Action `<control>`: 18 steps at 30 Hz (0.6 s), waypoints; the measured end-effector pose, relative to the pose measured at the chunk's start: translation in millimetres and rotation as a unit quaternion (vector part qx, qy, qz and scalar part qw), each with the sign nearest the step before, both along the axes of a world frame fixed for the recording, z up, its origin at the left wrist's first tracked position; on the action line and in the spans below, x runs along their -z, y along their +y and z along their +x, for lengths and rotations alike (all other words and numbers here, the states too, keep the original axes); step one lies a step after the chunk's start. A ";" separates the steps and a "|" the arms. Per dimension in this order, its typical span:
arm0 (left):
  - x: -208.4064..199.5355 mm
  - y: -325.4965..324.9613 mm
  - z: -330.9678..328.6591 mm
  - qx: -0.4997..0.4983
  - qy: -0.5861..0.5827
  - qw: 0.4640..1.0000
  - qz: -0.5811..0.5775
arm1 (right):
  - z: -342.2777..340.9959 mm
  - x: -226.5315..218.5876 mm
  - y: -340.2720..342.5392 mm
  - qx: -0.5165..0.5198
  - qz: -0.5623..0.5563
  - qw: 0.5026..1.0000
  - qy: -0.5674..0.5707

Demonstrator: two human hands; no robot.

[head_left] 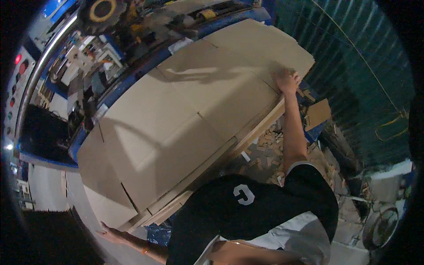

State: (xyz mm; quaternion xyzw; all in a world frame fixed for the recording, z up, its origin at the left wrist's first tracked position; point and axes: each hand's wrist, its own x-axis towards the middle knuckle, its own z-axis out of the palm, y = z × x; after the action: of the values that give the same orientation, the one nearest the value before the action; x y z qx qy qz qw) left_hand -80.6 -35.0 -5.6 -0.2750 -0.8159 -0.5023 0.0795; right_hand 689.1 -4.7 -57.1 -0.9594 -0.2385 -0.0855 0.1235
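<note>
Cardboard sheet (194, 110) runs lengthwise from right hand (288, 82) on its right end, grip unclear, to splayed left hand (111, 234) by its left.

The big tan slotted cardboard sheet (181, 110) looks matt (pretty smooth too), but that curved silver metal tube (47, 51) is glossy.
</note>
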 end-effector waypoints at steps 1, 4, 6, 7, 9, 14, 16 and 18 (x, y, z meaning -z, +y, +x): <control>-15.5 -3.8 3.2 0.023 0.036 0.999 0.011 | 3.7 1.8 -0.6 -0.001 0.020 1.000 -0.015; -66.1 -4.4 -13.5 0.201 0.039 0.967 0.153 | 27.0 17.0 -6.4 -0.020 0.078 0.992 -0.094; -92.3 -3.6 -36.7 0.265 0.077 0.942 0.191 | 49.4 32.3 -8.6 -0.067 0.097 0.987 -0.109; -99.4 1.7 -48.5 0.292 0.074 0.927 0.223 | 61.4 38.5 -6.9 -0.099 0.142 0.976 -0.136; -107.6 13.9 -72.9 0.306 0.042 0.907 0.288 | 82.9 42.6 -1.3 -0.116 0.422 0.899 -0.012; -57.1 26.0 -94.2 0.256 -0.319 0.818 0.405 | 84.8 -30.2 6.5 -0.137 0.696 0.683 0.175; -32.2 32.9 -85.5 0.185 -0.371 0.850 0.325 | 53.1 -83.0 -8.1 -0.170 0.658 0.652 0.337; -16.9 22.4 -70.2 0.254 -0.429 0.816 0.293 | 1.5 -125.6 -35.3 -0.300 0.676 0.590 0.325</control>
State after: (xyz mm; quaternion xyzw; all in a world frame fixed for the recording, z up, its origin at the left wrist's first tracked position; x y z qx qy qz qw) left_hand -150.8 -12.6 11.3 -0.1926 -0.4829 -0.7870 -0.3321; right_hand 690.6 -40.0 68.6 -0.4387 -0.3307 0.1371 0.8242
